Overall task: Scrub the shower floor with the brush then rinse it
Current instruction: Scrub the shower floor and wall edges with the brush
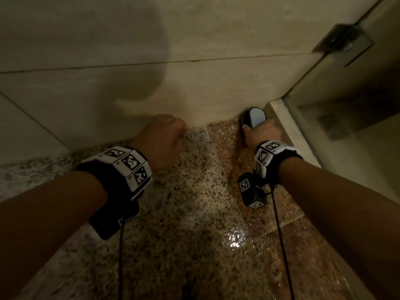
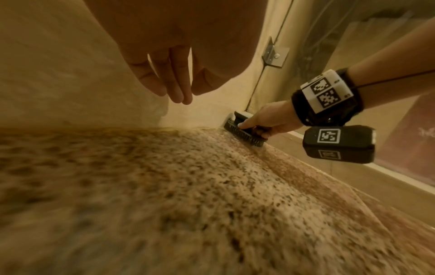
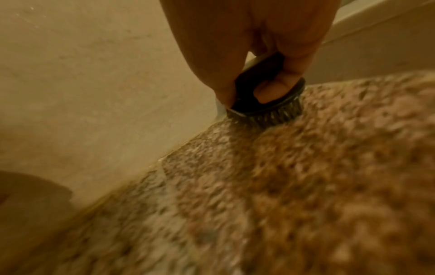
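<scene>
A dark scrub brush [image 1: 252, 118] with a loop handle stands bristles-down on the speckled granite shower floor [image 1: 194, 213], in the far right corner where the wall meets the curb. My right hand [image 1: 260, 135] grips the brush [image 2: 244, 132] by its handle, fingers curled through the loop [image 3: 268, 87]. My left hand [image 1: 162, 137] hovers over the floor near the back wall, holding nothing, its fingers [image 2: 174, 80] hanging loosely. The floor is wet and shiny near the right side.
Beige tiled wall [image 1: 194, 50] rises straight ahead. A pale raised curb [image 1: 290, 131] and a glass panel [image 1: 346, 105] with a metal bracket [image 1: 344, 43] close the right side. Black cables [image 1: 281, 234] hang from both wrist bands.
</scene>
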Demonstrator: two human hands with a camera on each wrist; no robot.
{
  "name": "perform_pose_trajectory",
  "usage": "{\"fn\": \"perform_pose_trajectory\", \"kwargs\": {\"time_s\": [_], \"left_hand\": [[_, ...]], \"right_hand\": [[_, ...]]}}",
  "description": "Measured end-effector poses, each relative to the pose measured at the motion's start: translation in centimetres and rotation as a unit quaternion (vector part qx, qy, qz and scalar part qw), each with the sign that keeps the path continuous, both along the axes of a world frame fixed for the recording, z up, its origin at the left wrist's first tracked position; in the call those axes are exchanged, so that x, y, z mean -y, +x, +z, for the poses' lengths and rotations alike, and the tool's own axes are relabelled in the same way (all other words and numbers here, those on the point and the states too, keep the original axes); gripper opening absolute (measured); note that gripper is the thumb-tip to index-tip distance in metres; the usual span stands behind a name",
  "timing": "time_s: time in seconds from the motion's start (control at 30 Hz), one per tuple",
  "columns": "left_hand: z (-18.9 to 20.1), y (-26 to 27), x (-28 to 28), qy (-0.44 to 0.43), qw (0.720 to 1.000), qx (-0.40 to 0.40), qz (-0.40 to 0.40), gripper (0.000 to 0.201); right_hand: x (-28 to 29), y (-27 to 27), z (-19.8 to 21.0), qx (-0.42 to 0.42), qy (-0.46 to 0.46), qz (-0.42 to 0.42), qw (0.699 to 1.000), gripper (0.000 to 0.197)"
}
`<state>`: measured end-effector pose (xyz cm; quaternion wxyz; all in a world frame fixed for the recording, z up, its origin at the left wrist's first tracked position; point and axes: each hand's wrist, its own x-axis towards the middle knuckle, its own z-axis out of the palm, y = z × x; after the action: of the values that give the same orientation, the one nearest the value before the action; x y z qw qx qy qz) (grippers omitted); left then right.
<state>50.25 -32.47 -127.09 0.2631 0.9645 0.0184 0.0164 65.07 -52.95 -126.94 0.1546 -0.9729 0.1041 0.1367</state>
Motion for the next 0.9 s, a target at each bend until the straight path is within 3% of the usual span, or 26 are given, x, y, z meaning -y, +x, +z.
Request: {"fn": "perform_pose_trajectory", "kwargs": {"time_s": [0.13, 0.3, 0.37, 0.47, 0.57, 0.63, 0.77, 0.9], "left_hand": [[0.7, -1.2, -1.1, 0.008, 1.0, 0.021, -0.007, 0.043], [2.1, -3.6, -3.1, 0.007, 0.999, 0.041, 0.015, 0.019], [2.7, -5.0, -4.3, 0.02, 0.999, 0.038, 0.021, 0.014], [3.4, -7.4, -6.6, 0.02, 0.998, 0.048, 0.022, 0.027], [4.3, -9.6, -8.7, 0.016, 0.997, 0.066, 0.04, 0.023], [4.6, -10.8, -9.5, 0.024, 0.995, 0.077, 0.059, 0.025], [4.1, -11.6, -9.7, 0.063, 0.994, 0.071, 0.063, 0.044], [3.2, -10.9, -9.4, 0.115, 0.992, 0.029, 0.032, 0.035]], "right_hand": [[-3.0, -5.0, 0.0, 0.016, 0.038, 0.099, 0.994, 0.07], [-10.6, -12.4, -1.0, -0.024, 0.109, 0.212, 0.971, 0.062], [-14.5, -15.9, -2.2, -0.061, 0.093, 0.298, 0.948, 0.049], [-19.4, -20.8, -3.6, -0.124, 0.046, 0.421, 0.898, 0.047], [-21.4, -22.5, -1.3, -0.126, 0.068, 0.469, 0.872, 0.047], [-20.9, -22.2, 0.1, -0.088, 0.087, 0.434, 0.892, 0.047], [-16.5, -18.7, 0.8, -0.066, 0.112, 0.22, 0.967, 0.071], [-9.6, -14.6, 1.4, -0.039, 0.084, 0.09, 0.992, 0.084]]}}
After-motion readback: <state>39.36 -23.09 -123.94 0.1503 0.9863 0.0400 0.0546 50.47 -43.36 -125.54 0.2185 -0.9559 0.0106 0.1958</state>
